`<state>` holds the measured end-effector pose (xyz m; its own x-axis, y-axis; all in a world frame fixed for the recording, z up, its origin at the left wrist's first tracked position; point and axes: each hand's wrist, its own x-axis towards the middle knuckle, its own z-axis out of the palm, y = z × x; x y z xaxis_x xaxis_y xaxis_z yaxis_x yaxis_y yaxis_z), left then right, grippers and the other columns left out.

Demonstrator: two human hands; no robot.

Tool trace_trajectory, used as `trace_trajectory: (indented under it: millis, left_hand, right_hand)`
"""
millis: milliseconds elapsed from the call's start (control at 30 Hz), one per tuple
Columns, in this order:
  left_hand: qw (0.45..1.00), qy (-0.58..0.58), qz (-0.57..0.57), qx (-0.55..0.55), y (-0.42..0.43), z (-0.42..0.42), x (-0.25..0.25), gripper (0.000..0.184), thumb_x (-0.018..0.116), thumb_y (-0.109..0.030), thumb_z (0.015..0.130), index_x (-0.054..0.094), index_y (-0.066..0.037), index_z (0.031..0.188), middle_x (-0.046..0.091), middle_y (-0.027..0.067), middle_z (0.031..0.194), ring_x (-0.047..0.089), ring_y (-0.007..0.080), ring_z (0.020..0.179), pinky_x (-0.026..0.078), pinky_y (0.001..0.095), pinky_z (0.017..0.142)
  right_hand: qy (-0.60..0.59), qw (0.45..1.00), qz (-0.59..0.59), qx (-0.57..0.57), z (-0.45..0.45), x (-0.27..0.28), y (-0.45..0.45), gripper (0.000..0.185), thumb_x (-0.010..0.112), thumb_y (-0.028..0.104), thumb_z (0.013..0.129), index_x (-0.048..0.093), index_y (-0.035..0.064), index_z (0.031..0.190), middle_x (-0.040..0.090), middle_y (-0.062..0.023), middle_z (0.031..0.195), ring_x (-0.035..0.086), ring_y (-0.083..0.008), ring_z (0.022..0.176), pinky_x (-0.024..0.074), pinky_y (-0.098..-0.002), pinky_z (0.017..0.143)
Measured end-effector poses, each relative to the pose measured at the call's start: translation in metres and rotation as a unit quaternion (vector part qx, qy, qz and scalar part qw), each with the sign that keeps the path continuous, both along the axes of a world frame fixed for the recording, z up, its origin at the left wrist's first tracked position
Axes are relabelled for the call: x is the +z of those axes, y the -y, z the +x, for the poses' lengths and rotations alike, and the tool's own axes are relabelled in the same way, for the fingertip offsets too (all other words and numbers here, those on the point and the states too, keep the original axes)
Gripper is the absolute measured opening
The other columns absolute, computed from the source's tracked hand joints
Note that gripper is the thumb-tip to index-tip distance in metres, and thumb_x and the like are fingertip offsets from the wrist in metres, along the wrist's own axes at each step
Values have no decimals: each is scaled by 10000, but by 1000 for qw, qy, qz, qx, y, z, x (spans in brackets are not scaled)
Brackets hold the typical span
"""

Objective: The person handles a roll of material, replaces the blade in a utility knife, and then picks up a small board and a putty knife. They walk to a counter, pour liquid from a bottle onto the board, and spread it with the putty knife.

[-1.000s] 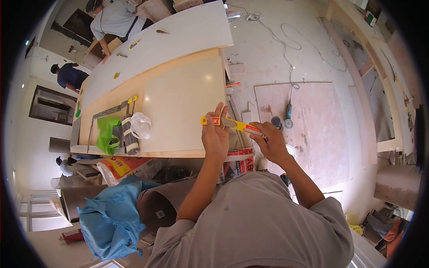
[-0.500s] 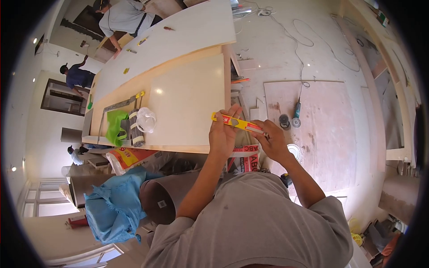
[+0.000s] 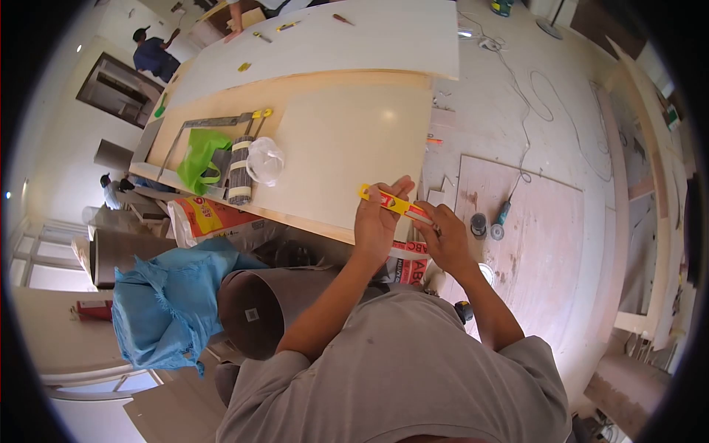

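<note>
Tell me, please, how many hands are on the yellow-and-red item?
2: the left hand at the yellow-tipped end of the item, and the right hand at its other end. Neither is hidden.

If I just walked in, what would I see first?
Probably the yellow object, with its red label, right in the middle, held between the left hand and the right hand. Next might be the bright green bag on the left part of the table. Then maybe the big blue bundle at the lower left, beside the brown roll.
</note>
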<state>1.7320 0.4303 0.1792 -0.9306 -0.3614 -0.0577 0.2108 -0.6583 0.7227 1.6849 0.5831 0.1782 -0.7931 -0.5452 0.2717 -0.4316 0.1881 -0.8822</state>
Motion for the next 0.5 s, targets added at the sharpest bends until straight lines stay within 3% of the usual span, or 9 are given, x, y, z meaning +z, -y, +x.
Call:
trace_trajectory:
  millis: [67, 167, 233, 300, 333, 367, 433, 467, 500]
  left_hand:
    - [1000, 3, 17, -11, 15, 11, -4, 340, 405, -395, 990, 496, -70, 1031, 495, 220, 1300, 460, 308, 1247, 405, 415, 1010]
    - [999, 9, 27, 21, 52, 27, -6, 342, 418, -395, 987, 478, -62, 1035, 531, 219, 1259, 500, 284, 1211, 418, 398, 993]
    - [999, 43, 3, 4, 89, 30, -11, 325, 415, -382, 991, 472, -63, 1021, 529, 215, 1263, 502, 267, 1207, 411, 396, 999]
    - [987, 83, -131, 41, 135, 29, -12, 345, 426, -383, 987, 494, -49, 1043, 558, 173, 1222, 521, 268, 1170, 421, 378, 977]
    - [969, 105, -216, 64, 162, 25, -17, 318, 450, -353, 983, 507, -47, 1049, 570, 161, 1201, 529, 267, 1156, 425, 371, 970]
    - [942, 125, -302, 81, 192, 20, -25, 291, 475, -323, 978, 521, -46, 1055, 583, 148, 1181, 537, 266, 1142, 429, 365, 962]
    - [790, 75, -486, 367, 282, 11, -60, 173, 573, -153, 916, 571, -45, 1052, 607, 127, 1111, 562, 254, 1099, 438, 343, 939]
    - [767, 174, -467, 403, 333, 25, -47, 256, 615, -72, 862, 582, -38, 1113, 624, 136, 1060, 618, 283, 887, 481, 368, 761]
    - [701, 133, -502, 489, 389, 35, -55, 236, 584, -13, 821, 595, -20, 1057, 628, 170, 979, 613, 344, 813, 476, 409, 696]
  right_hand:
    - [-20, 999, 31, 13, 6, 5, 33, 312, 647, 118, 849, 598, 60, 1152, 498, -134, 745, 517, -259, 608, 429, -338, 568]
    - [-143, 989, 28, -15, 22, -8, 87, 317, 641, 145, 855, 590, 49, 1154, 519, -139, 754, 523, -265, 608, 426, -344, 557]
    - [-161, 986, -52, -15, 33, -15, 132, 249, 574, 154, 914, 563, 16, 1121, 524, -81, 742, 498, -170, 589, 396, -294, 515]
    - [122, 989, -69, 38, 30, -42, 168, 273, 556, 183, 933, 538, 19, 1151, 513, -44, 750, 459, -113, 546, 375, -259, 488]
    - [266, 961, -64, 46, 29, -50, 178, 286, 547, 198, 943, 526, 21, 1167, 507, -26, 754, 440, -85, 525, 365, -241, 474]
    - [276, 958, -62, 47, 27, -54, 184, 291, 535, 204, 950, 512, 19, 1174, 494, -13, 750, 426, -67, 524, 350, -225, 467]
    - [297, 952, -60, 48, 21, -52, 195, 303, 512, 215, 964, 483, 15, 1189, 470, 12, 742, 398, -32, 523, 322, -192, 454]
    - [311, 948, -49, 48, 18, -51, 192, 307, 514, 214, 962, 477, 13, 1192, 471, 11, 732, 403, -36, 525, 319, -191, 452]
    - [324, 944, -39, 46, 17, -49, 186, 311, 517, 212, 960, 472, 12, 1194, 472, 11, 722, 408, -41, 527, 315, -190, 450]
